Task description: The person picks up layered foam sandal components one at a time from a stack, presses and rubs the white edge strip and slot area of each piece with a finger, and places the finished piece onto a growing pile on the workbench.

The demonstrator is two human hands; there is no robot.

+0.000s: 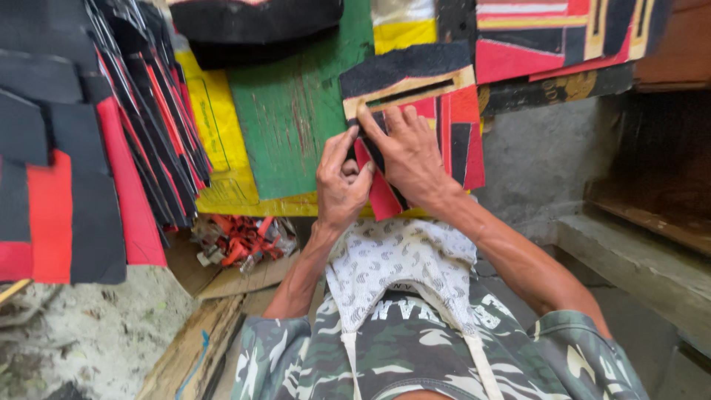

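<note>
Green board [296, 111] behind; left hand [342, 185] fingers pinch red-black patch piece [385, 196]; right hand [411, 155] fingers press it flat.

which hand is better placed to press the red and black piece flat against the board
Right, probably. The right hand already lies spread over the red and black piece, fingertips by its tan slotted strip. The left hand is curled at the lower edge, pinching it.

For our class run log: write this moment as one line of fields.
left hand: pinching red-and-black patchwork piece | right hand: pressing flat on it | surface: green board | left side: stacked red-black pieces
</note>
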